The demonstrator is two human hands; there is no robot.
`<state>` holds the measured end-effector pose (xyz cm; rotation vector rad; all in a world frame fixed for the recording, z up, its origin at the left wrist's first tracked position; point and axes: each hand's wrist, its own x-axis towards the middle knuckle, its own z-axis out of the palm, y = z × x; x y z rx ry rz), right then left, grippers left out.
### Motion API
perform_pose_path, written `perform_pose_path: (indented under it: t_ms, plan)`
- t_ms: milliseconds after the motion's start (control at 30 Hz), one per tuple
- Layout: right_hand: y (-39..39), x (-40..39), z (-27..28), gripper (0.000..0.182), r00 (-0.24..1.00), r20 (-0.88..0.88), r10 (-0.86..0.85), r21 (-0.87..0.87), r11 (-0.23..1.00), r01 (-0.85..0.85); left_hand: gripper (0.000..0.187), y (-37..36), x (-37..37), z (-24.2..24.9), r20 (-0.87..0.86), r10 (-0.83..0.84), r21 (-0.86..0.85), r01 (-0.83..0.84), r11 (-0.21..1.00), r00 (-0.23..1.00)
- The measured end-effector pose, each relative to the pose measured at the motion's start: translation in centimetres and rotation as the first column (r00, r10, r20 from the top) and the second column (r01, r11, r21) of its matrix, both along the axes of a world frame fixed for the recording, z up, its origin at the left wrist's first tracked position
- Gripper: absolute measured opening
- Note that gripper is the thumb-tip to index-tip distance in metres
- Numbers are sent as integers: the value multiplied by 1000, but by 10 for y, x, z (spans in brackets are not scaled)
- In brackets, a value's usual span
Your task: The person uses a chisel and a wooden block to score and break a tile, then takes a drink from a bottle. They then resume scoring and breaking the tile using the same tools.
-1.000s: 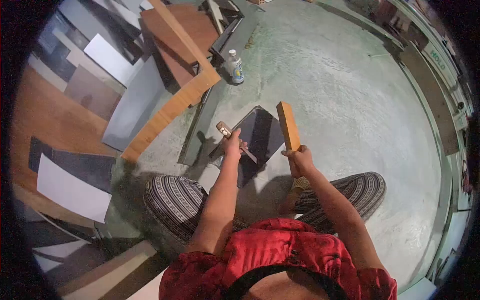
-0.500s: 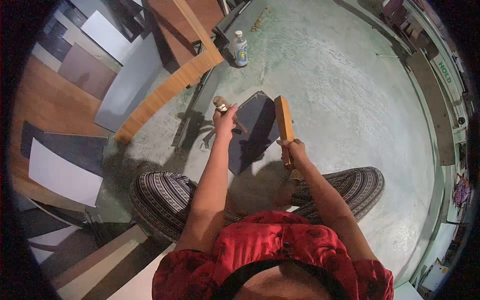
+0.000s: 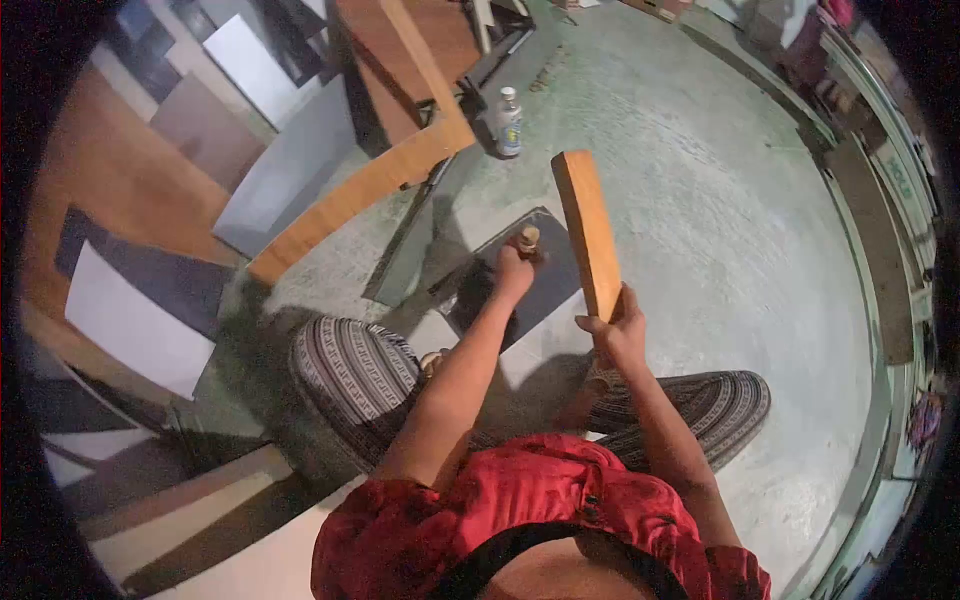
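Note:
My left hand is closed around a tool with a rounded wooden end, which sticks up beyond the fingers. The rest of that tool is hidden by the hand, so I cannot tell its exact kind. Beneath this hand a dark rectangular board lies on the floor between my legs. My right hand grips the near end of a long wooden block, thumb on one side. The block points away from me, tilted up, and overlaps the board's right edge in this view.
A plastic bottle stands on the floor ahead. To the left are a curved wooden frame, a grey panel and a white sheet. Long boards line the right side.
My left hand has moved right with its tool, over the dark board. The wooden block in my right hand now appears larger and raised. The view has shifted slightly.

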<state>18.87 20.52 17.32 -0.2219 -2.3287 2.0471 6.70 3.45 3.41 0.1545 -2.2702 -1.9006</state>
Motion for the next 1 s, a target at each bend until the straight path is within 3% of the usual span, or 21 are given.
perform_pose_path:
  t_ms: [33, 67, 133, 167, 200, 233, 267, 300, 333, 400, 467, 567, 600, 633, 667, 700, 767, 833, 900, 967, 1000]
  plan:
    - [-1, 1, 0, 58, 997, -73, 23, -48, 998, -27, 34, 4, 3, -2, -182, 41, 17, -39, 999, 982]
    - [3, 1, -4, 72, 993, -79, 88, 95, 992, -80, 34, 4, 2, 3, -183, 60, 10, -59, 998, 981]
    - [0, 6, -9, 71, 991, -68, 118, 109, 988, -110, 35, 1, -4, 13, 2, -132, -456, 118, 882, 991]
    - [-1, 8, -2, 70, 990, -55, 127, 134, 984, -119, 35, -1, 0, 24, 0, -122, -458, 109, 882, 992]
    - [1, 9, 9, 75, 983, 63, 171, 368, 912, -182, 37, -1, 6, 35, 83, -120, -390, 143, 910, 989]
    - [1, 9, 9, 75, 982, 60, 177, 368, 911, -187, 39, -1, 11, 41, 163, -124, -316, 170, 933, 979]
    - [1, 9, 9, 75, 976, 129, 176, 456, 863, -216, 37, 1, 6, 21, -19, -87, -400, 72, 914, 996]
    - [2, 8, 9, 76, 966, 196, 171, 537, 805, -252, 37, 3, 0, 2, -24, -76, -401, 61, 914, 997]
    - [4, 8, 3, 76, 963, 195, 184, 537, 802, -262, 37, 4, -3, -11, -87, -61, -440, 17, 898, 994]
    - [4, 8, -15, 76, 974, -67, 217, 283, 940, -190, 36, 1, 0, -1, -150, -23, -478, -52, 877, 988]
    - [1, 8, -11, 75, 980, -58, 193, 254, 952, -172, 40, -1, 14, 48, 191, -132, -412, 201, 889, 973]
    - [-3, 6, 0, 71, 986, 12, 164, 194, 967, -163, 42, 7, 10, 37, 200, 23, -403, 61, 913, 980]
    - [-3, 5, -1, 70, 986, 23, 162, 222, 961, -163, 39, 13, -4, -23, -2, -8, 298, 8, 954, 1000]
    - [-1, 5, -2, 69, 987, 36, 154, 252, 955, -158, 39, 12, -2, -13, -2, -10, 302, 10, 953, 1000]
    - [0, 3, -4, 69, 989, 43, 144, 259, 954, -150, 37, 9, 7, 8, -64, -49, 445, 72, 893, 997]
    - [0, -1, -7, 69, 986, 72, 149, 114, 981, -156, 36, 6, 14, 19, -128, -81, 577, 141, 804, 988]
    - [-2, -7, -3, 63, 991, 86, 103, -52, 994, -98, 33, -14, -19, -45, 115, 13, 101, -24, 995, 993]
    - [1, -16, -5, 59, 992, 96, 83, -106, 992, -73, 28, -27, 3, 14, 260, 131, 229, -193, 954, 957]
    - [5, -26, -27, 50, 996, 84, 16, -135, 991, -4, 48, -44, 1, -2, 437, 109, 459, -326, 826, 893]
    - [12, -36, -56, 43, 981, 190, -29, 19, 999, 26, 41, -57, -4, -45, 522, 44, 654, -432, 622, 852]
    - [13, -39, -66, 37, 977, 201, -69, 135, 990, 42, 53, -64, 1, -54, 512, -85, 723, -376, 580, 855]
